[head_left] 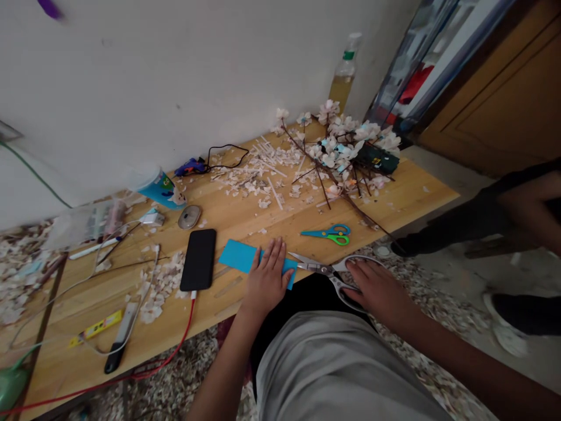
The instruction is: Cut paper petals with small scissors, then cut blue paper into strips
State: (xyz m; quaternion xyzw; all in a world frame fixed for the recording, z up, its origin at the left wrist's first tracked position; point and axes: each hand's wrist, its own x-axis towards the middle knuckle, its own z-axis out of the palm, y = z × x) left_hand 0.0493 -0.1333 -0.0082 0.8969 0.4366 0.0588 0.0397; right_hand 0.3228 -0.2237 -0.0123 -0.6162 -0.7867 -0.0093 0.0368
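A strip of blue paper lies on the wooden table near its front edge. My left hand rests flat on the strip's right part, fingers stretched out. In my right hand are large metal scissors, held by their grey handles. Their blades are parted and point left, at the right end of the paper beside my left fingers; I cannot tell whether they touch it. Just beyond lies a smaller pair of scissors with blue and green handles. A black phone is left of the paper.
Flower branches and a bottle stand at the back right. Scattered petals, a blue cup and a utility knife are on the table. A red cable crosses the front edge. Another person's legs are at right.
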